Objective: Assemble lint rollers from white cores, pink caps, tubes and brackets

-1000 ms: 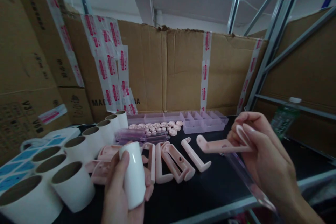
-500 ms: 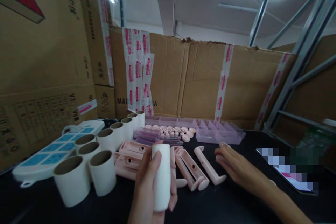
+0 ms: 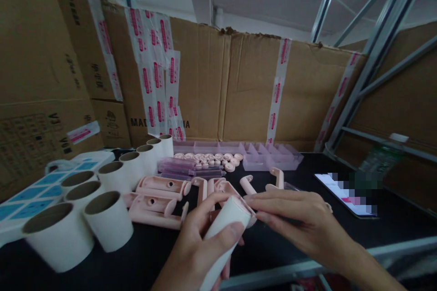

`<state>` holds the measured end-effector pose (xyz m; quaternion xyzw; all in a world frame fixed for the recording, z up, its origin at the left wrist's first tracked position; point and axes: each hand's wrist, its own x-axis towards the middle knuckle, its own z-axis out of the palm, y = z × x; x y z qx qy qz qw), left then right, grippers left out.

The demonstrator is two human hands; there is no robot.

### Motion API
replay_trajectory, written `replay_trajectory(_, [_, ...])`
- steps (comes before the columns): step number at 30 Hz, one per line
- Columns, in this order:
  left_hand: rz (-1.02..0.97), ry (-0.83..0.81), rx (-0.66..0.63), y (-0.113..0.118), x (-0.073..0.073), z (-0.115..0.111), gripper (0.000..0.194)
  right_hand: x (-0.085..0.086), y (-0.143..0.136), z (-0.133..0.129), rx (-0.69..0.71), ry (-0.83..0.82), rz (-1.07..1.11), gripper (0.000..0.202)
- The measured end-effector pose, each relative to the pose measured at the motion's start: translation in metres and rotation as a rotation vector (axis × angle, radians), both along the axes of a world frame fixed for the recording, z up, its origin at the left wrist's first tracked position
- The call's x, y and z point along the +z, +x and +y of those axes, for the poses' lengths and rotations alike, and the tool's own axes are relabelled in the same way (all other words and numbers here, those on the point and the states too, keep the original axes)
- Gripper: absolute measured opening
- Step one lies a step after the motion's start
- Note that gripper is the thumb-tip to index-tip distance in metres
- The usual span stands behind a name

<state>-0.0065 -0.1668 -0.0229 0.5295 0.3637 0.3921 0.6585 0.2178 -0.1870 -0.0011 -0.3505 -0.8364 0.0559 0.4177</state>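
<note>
My left hand (image 3: 196, 250) grips a white roll (image 3: 223, 232), tilted with its upper end pointing right. My right hand (image 3: 300, 225) reaches in from the right. Its fingertips pinch a small pink handle part (image 3: 251, 220) against the roll's upper end, and most of that part is hidden under the fingers. Several more pink handles (image 3: 164, 186) lie on the black table (image 3: 280, 254) just behind both hands. One of them (image 3: 277, 176) sticks up behind my right hand.
Several white rolls (image 3: 107, 218) stand in rows at the left, beside a white and blue tray (image 3: 30, 191). Further back are pink round caps (image 3: 213, 160), purple trays (image 3: 269, 157) and cardboard boxes (image 3: 239, 91). A phone (image 3: 344, 191) and a bottle (image 3: 382, 157) are at the right.
My left hand has tipped the white roll from upright to slanting right. My right hand left the handles on the table and came to the roll's end. The view shifted.
</note>
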Motion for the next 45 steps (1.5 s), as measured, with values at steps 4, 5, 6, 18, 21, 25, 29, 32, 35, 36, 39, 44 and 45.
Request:
replay_trajectory(4, [0.017, 0.011, -0.059, -0.002, 0.001, 0.001, 0.054, 0.002, -0.007, 0.0, 0.053, -0.09, 0.061, 0.029])
replay_trajectory(5, [0.024, 0.018, -0.069, -0.003, 0.002, 0.001, 0.054, 0.002, -0.006, 0.0, 0.06, -0.094, 0.063, 0.029])
replay_trajectory(6, [0.034, 0.024, -0.078, -0.004, 0.002, 0.001, 0.053, 0.002, -0.005, 0.0, 0.064, -0.094, 0.052, 0.029])
replay_trajectory(18, [0.144, -0.082, -0.171, -0.016, 0.001, -0.002, 0.052, 0.014, -0.005, -0.008, 0.182, -0.232, -0.163, 0.069])
replay_trajectory(21, [0.163, -0.101, -0.168, -0.018, 0.004, -0.002, 0.05, 0.011, -0.008, -0.007, 0.242, -0.162, -0.118, 0.067])
replay_trajectory(25, [0.139, -0.089, -0.212, -0.02, 0.01, -0.002, 0.046, 0.002, -0.007, -0.004, 0.231, -0.136, -0.105, 0.055])
replay_trajectory(29, [0.129, -0.078, -0.255, -0.023, 0.009, 0.0, 0.039, -0.002, -0.009, -0.003, 0.212, -0.138, -0.033, 0.043])
replay_trajectory(32, [0.135, -0.089, -0.311, -0.025, 0.005, 0.004, 0.044, -0.002, -0.011, -0.004, 0.195, -0.161, -0.007, 0.037])
replay_trajectory(35, [0.119, -0.113, -0.374, -0.026, 0.001, 0.008, 0.055, 0.0, -0.009, -0.005, 0.205, -0.178, -0.005, 0.038])
replay_trajectory(36, [0.117, -0.118, -0.384, -0.026, 0.0, 0.009, 0.059, 0.001, -0.008, -0.006, 0.217, -0.183, -0.006, 0.04])
replay_trajectory(39, [0.115, -0.13, -0.39, -0.025, -0.002, 0.01, 0.069, 0.002, -0.005, -0.006, 0.219, -0.204, -0.015, 0.044])
replay_trajectory(44, [0.164, -0.134, -0.349, -0.025, 0.0, 0.008, 0.073, 0.001, -0.004, -0.007, 0.183, -0.239, -0.03, 0.071])
replay_trajectory(45, [0.181, -0.136, -0.342, -0.025, 0.001, 0.007, 0.071, 0.0, -0.004, -0.007, 0.182, -0.252, -0.023, 0.078])
